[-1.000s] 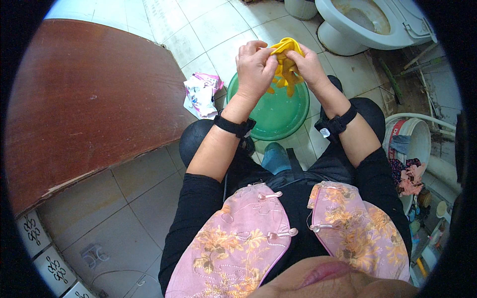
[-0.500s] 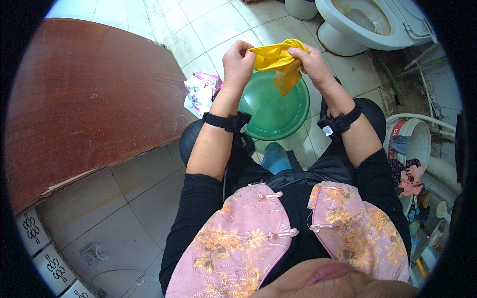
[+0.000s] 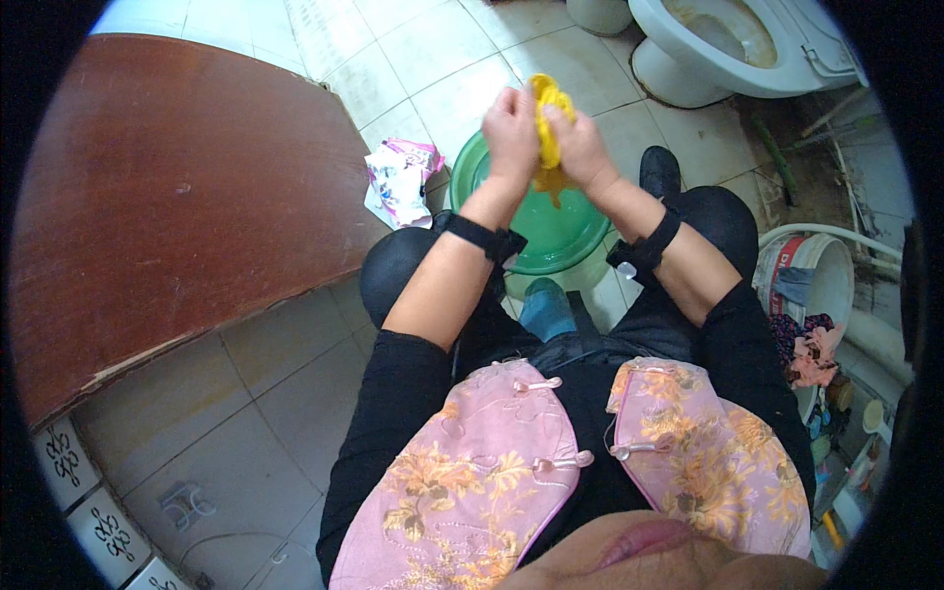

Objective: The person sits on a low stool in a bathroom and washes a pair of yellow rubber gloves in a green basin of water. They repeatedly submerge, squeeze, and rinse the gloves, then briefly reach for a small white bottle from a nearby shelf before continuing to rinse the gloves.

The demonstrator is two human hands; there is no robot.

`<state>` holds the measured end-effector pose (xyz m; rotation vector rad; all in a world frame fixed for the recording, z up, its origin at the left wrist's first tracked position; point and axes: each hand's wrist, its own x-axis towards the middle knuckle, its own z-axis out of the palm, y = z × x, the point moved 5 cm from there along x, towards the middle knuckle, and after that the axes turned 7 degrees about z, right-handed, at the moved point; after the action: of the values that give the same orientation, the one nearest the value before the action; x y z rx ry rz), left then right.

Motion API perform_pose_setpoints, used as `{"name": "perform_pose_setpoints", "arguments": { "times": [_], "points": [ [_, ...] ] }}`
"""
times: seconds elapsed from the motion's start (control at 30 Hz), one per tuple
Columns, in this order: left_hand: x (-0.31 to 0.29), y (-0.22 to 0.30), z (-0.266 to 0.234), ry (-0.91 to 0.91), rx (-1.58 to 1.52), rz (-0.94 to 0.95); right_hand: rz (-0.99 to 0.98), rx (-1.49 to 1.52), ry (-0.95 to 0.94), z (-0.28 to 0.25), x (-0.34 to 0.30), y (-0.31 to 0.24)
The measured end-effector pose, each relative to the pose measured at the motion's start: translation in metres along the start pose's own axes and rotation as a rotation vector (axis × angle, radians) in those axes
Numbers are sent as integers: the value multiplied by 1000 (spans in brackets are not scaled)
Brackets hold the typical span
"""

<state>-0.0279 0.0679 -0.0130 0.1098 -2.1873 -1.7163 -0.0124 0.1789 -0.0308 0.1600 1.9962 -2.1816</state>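
Observation:
My left hand [image 3: 510, 129] and my right hand [image 3: 581, 147] press together around a bunched yellow cloth [image 3: 546, 113], both gripping it above a green plastic basin [image 3: 575, 241] on the tiled floor. A wet end of the cloth hangs down between the hands over the basin. Both wrists wear black bands. I sit with my knees on either side of the basin.
A brown wooden board [image 3: 167, 197] lies to the left. A pink and white packet [image 3: 398, 182] lies on the floor beside the basin. A white toilet [image 3: 728, 49] stands at the top right. A white bucket [image 3: 816, 280] with clothes is at the right.
The hands have come together and bunched up the yellow cloth, which was spread wider between them half a second ago. They have also moved slightly closer to me over the basin.

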Motion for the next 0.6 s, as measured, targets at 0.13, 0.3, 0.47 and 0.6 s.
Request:
{"name": "perform_pose_setpoints", "arguments": {
  "times": [0.13,0.3,0.47,0.6],
  "points": [
    [6,-16,5,85,-160,-151,-115,-106,59,8,2,-10],
    [-26,4,29,-75,-24,38,132,-53,272,-20,32,-5],
    [-6,4,9,-3,211,129,-11,-112,211,-3,12,0],
    [-5,8,8,14,177,121,-31,-68,181,-1,10,-2]
  ]
}}
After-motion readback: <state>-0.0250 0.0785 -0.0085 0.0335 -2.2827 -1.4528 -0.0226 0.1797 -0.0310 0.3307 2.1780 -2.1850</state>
